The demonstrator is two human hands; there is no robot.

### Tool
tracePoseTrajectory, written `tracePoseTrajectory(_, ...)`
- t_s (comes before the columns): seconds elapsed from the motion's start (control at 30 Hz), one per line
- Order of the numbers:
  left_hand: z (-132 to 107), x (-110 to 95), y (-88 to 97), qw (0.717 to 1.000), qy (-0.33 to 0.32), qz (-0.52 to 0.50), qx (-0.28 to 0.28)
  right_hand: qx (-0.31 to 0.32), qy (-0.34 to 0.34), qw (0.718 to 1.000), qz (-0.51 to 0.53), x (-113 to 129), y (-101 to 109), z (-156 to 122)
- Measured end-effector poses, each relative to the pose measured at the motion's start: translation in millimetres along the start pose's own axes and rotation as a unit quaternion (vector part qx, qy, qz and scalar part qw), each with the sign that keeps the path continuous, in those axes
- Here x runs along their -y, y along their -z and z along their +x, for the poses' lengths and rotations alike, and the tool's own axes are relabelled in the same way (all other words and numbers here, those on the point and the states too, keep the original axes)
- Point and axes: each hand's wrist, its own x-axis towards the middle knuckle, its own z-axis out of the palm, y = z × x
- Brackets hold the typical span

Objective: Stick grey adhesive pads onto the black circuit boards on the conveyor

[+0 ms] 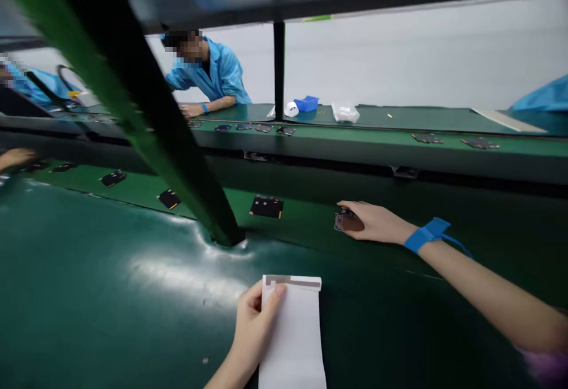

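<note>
Over the near bench, my left hand (261, 321) pinches a long white paper strip (295, 336), thumb on top near its far end. A grey band crosses that end of the strip; its near part runs out of the picture. My right hand (375, 221), with a blue wrist strap (426, 235), reaches onto the green belt (306, 223). Its thumb and fingers close around the edges of a small circuit board (348, 221), partly hidden by the hand. Left of it on the belt lies a flat black board (266, 206) with gold-coloured corners.
More black boards (169, 199) lie along the belt to the left. A dark green post (199, 182) slants down to the bench. Across a raised ledge with several boards (427, 138), a person in blue (224, 72) works; a blue bin (306, 103) and plastic bag (345, 112) stand there.
</note>
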Motion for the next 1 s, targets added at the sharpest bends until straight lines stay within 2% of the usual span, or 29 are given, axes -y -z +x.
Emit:
tracePoseTrajectory(0.13,26.6,-10.1,-17.0,0.997,-0.007,0.035,0.064,0.025,-0.013,0.999,0.035,-28.5,8.5,-36.1)
tracePoseTrajectory(0.2,37.4,-12.1,-25.4,0.998,-0.019,0.044,0.049,0.016,-0.043,0.998,0.049,-43.2,15.3,-42.9)
tracePoseTrajectory(0.27,41.9,-11.4,-28.9,0.997,-0.032,0.051,0.041,-0.022,-0.067,0.996,0.05,-46.2,20.8,-35.5)
tracePoseTrajectory(0.37,39.6,-9.8,-27.4,0.993,-0.053,0.059,0.082,-0.078,-0.036,0.994,0.07,-15.4,23.3,-5.1)
tracePoseTrajectory(0.47,37.8,-9.8,-25.7,0.994,-0.038,0.032,0.101,-0.06,0.031,0.988,0.138,42.2,24.0,17.1)
tracePoseTrajectory(0.53,39.1,-10.5,-25.7,0.997,-0.016,0.003,0.08,-0.059,0.046,0.979,0.189,76.1,24.7,14.3)
tracePoseTrajectory(0.6,40.5,-11.5,-26.3,0.997,-0.012,-0.015,0.07,-0.076,0.043,0.972,0.219,98.4,22.8,-0.5)
tracePoseTrajectory(0.77,39.9,-12.6,-27.1,0.993,-0.052,-0.027,0.099,-0.124,0.045,0.972,0.197,121.8,3.5,-40.7)
tracePoseTrajectory(0.87,38.8,-11.5,-26.8,0.989,-0.079,-0.028,0.122,-0.162,0.038,0.972,0.168,131.1,-5.8,-47.1)
tracePoseTrajectory(1.0,38.4,-9.8,-26.1,0.987,-0.091,-0.032,0.132,-0.174,0.048,0.975,0.132,138.7,-6.8,-46.9)
